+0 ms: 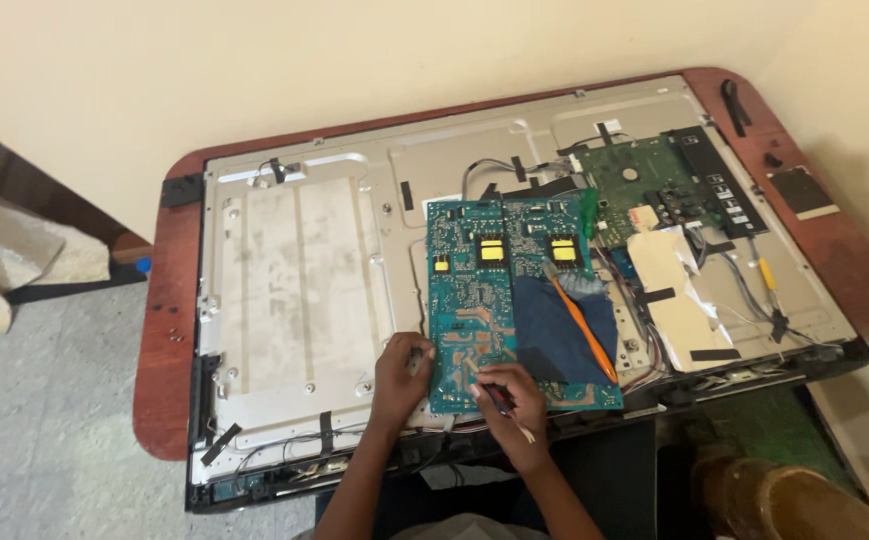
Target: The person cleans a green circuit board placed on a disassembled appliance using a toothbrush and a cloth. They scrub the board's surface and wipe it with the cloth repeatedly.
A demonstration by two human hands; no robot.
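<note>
Lying flat on a reddish-brown table (160,330) with round corners is the open metal back of a flat TV (305,270). The table stands in a corner of cream walls (255,60), with grey floor (45,420) at the lower left of the frame.

In the middle of the frame a teal circuit board (475,300) rests on the TV back. It is a long rectangle. Its long side runs from the bottom of the frame up toward the top, leaning a little to the left. A dark blue cloth (560,335) covers part of its lower right, and an orange-handled tool (585,330) lies slanted across the cloth.

The left hand (402,375) sits at the board's lower left edge with fingers curled; I cannot tell if it grips anything. The right hand (513,395) rests on the board's bottom edge, fingers closed around a thin dark tool (500,398) with a pale tip sticking out below.

A green circuit board (645,190) sits at the upper right of the frame. Brown tape patches (680,300) and thin wires (745,290) lie beside it.
</note>
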